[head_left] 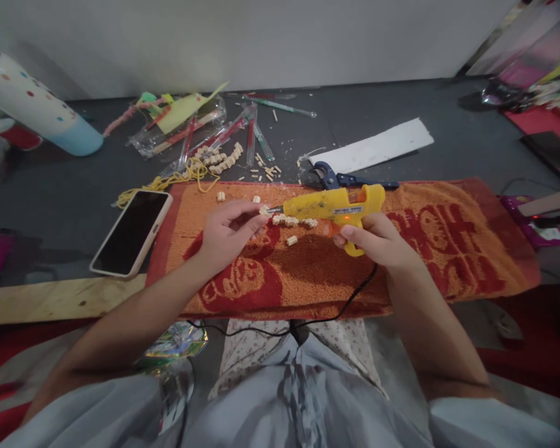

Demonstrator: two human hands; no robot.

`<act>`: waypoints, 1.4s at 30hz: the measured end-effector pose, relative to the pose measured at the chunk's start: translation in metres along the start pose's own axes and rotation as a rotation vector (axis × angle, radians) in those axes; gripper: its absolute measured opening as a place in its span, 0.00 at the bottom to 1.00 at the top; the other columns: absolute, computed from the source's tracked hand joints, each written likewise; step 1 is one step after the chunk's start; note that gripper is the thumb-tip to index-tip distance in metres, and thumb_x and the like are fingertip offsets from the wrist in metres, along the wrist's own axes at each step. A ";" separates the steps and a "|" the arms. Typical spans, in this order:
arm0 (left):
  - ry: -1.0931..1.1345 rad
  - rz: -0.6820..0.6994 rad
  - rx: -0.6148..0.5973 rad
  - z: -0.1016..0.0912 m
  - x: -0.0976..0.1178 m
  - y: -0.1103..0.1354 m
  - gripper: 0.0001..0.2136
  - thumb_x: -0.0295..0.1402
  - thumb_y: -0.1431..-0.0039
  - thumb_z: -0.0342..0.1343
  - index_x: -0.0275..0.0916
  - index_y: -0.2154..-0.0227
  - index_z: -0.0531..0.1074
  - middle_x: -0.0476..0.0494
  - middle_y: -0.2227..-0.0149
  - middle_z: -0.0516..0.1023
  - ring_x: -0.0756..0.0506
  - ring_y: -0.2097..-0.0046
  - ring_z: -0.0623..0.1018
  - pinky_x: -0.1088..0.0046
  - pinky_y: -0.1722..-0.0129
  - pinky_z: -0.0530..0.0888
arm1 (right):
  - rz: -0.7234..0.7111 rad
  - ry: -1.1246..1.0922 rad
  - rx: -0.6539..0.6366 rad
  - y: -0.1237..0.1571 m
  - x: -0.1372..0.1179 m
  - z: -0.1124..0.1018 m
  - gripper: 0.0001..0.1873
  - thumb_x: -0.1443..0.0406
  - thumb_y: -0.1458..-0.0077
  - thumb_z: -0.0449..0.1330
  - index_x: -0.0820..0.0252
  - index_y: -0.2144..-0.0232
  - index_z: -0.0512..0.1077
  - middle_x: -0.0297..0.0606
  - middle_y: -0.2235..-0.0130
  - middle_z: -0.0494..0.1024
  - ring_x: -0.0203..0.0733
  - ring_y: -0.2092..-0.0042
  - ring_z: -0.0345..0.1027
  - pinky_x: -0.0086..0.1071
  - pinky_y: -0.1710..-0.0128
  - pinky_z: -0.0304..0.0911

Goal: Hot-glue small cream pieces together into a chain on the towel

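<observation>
My right hand (373,238) is closed round the handle of a yellow hot glue gun (317,207), its small orange light glowing. The gun's nozzle points left and meets a small pale piece of wooden sticks (264,211), which my left hand (231,230) pinches between thumb and fingertips. Just below the nozzle, a short row of joined wooden pieces (294,221) lies on the orange and red towel (336,274). A single wooden piece (292,240) rests nearer me, and two more lie beyond my left hand.
At left are a phone (131,233), yellow string (161,182) and a tall bottle (42,102). Behind the towel lie plastic-wrapped sticks (249,134), a curved wooden chain (226,160), blue-handled cutters (329,176) and a white strip (376,146). The gun's black cord (354,295) hangs over the front edge.
</observation>
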State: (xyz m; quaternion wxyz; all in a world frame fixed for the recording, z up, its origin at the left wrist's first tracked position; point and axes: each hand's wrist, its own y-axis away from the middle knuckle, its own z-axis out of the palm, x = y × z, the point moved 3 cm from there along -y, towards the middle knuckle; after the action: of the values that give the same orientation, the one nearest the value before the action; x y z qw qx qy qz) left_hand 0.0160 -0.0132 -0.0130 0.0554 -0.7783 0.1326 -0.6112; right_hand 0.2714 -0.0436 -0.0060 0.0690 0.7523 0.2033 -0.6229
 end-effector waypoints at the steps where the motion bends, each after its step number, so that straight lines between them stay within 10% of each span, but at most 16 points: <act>1: -0.001 0.008 -0.003 0.000 0.000 0.000 0.11 0.43 0.48 0.66 0.40 0.69 0.78 0.49 0.71 0.78 0.52 0.75 0.75 0.73 0.74 0.74 | 0.002 -0.003 -0.004 0.000 -0.001 0.000 0.26 0.43 0.41 0.60 0.58 0.76 0.71 0.31 0.79 0.68 0.31 0.79 0.56 0.28 0.80 0.52; 42: 0.066 0.094 -0.001 0.001 0.004 -0.001 0.09 0.40 0.45 0.66 0.39 0.70 0.78 0.50 0.76 0.77 0.54 0.80 0.73 0.78 0.83 0.69 | 0.033 -0.015 -0.018 0.002 0.001 -0.003 0.27 0.43 0.41 0.60 0.58 0.78 0.70 0.31 0.79 0.67 0.31 0.78 0.56 0.28 0.80 0.52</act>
State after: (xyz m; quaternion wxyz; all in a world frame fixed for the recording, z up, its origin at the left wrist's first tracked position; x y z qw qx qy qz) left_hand 0.0176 -0.0138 -0.0095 0.0792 -0.7506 0.1711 -0.6333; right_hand 0.2751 -0.0438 -0.0063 0.0875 0.7502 0.1960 -0.6255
